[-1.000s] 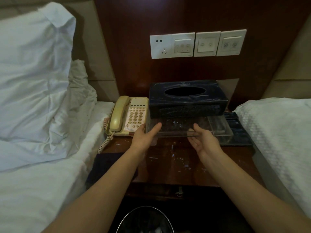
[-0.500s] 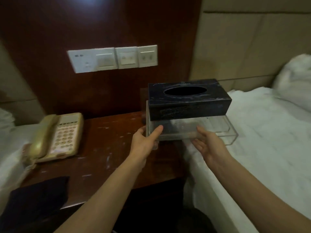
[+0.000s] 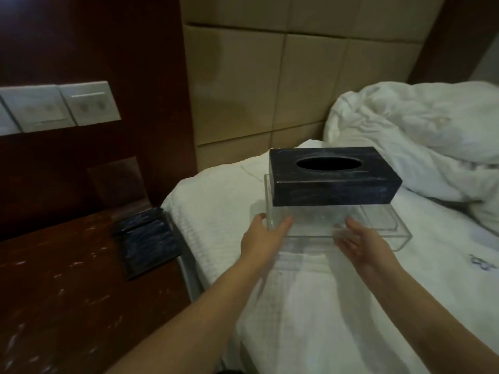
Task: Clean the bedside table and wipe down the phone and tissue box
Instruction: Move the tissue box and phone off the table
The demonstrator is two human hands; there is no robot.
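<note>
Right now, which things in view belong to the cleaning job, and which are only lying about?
Part of the job:
- bedside table
- tissue box, on the clear tray
- left hand and right hand, at the tray

Lying about:
- dark folder on the table
- white bedding
- wall switches

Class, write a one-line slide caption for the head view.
Both hands, left hand and right hand, hold a clear tray bearing a dark tissue box over the white bed.

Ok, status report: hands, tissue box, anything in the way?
Left hand grips clear tray corner; right hand open under its front edge. Tissue box rides on tray, over white bed. Nothing in the way.
</note>
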